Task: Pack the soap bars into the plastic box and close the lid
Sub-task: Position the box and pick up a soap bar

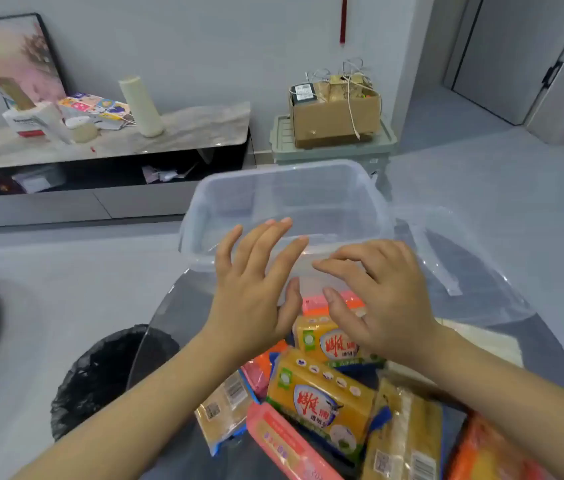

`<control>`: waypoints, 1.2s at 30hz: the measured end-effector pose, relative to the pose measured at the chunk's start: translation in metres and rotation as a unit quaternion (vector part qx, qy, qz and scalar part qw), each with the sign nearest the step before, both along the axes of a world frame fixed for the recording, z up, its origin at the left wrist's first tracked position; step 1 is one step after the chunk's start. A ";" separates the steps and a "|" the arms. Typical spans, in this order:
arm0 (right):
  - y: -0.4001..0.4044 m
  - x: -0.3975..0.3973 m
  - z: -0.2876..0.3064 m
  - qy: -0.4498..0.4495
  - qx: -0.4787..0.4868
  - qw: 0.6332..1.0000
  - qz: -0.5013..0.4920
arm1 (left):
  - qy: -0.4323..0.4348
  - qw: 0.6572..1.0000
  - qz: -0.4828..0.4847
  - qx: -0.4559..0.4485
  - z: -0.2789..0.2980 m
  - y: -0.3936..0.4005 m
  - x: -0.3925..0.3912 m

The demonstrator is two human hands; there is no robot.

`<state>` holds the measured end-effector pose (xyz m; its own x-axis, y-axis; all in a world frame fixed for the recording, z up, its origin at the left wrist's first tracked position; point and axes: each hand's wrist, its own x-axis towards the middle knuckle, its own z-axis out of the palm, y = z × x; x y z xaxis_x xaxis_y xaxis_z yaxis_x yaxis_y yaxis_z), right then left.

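Fingers of the left hand (252,289) and right hand (374,296) are spread open, holding nothing, over the near rim of the empty clear box (287,202). Wrapped soap bars (322,400) lie heaped on the counter (176,317) nearer, its lid (453,258) to the right.

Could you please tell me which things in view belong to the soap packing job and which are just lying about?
For the job: plastic box, its lid, yellow soap bars, pink soap bars.

Lying about: cardboard box of cables, bin with black bag, framed picture, cream bottle.
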<state>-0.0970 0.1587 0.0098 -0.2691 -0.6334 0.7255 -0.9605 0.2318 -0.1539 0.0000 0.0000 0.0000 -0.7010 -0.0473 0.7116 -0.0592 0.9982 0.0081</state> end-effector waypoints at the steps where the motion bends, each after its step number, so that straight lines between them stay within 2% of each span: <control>1: 0.000 0.002 -0.015 0.012 -0.004 1.000 0.001 | -0.006 1.000 0.001 -0.020 -0.014 0.001 0.001; 2: 0.000 0.002 -0.024 0.017 0.003 1.000 -0.005 | -0.002 0.999 0.004 -0.031 -0.023 0.001 -0.001; 7: -0.001 -0.002 -0.050 -0.056 0.165 0.985 0.008 | 0.009 0.998 0.011 -0.064 -0.049 0.000 -0.002; 12: 0.000 -0.008 -0.041 -0.176 0.337 0.924 0.040 | 0.018 0.998 -0.016 -0.065 -0.051 0.002 0.003; 15: 0.002 -0.009 -0.036 -0.222 0.390 0.893 0.043 | -0.040 0.998 -0.012 -0.045 -0.048 0.006 0.010; 19: 0.004 0.000 -0.034 -0.268 0.348 0.898 0.023 | -0.211 0.975 -0.028 0.063 -0.034 0.018 0.022; 21: 0.008 0.007 -0.033 -0.274 0.320 0.907 0.007 | -0.309 0.939 -0.018 0.154 -0.028 0.025 0.029; 23: 0.015 0.013 -0.031 -0.281 0.277 0.919 -0.011 | -0.343 0.898 -0.018 0.275 -0.022 0.033 0.035; 25: 0.023 0.020 -0.024 -0.276 0.236 0.931 -0.022 | -0.316 0.881 -0.028 0.350 -0.010 0.041 0.039; 31: 0.041 0.033 0.019 -0.235 0.130 0.963 -0.009 | -0.184 0.856 -0.088 0.474 0.037 0.056 0.043; 33: 0.038 0.034 0.030 -0.208 0.124 0.970 0.000 | -0.145 0.851 -0.082 0.498 0.048 0.056 0.045; 36: 0.026 0.039 0.043 -0.163 0.170 0.972 0.020 | -0.094 0.841 -0.053 0.530 0.060 0.046 0.046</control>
<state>-0.0577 0.1845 0.0527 -0.4198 -0.8359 0.3535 -0.8829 0.2860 -0.3723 0.0464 0.0459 0.0604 -0.8362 -0.5162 0.1851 -0.0697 0.4349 0.8978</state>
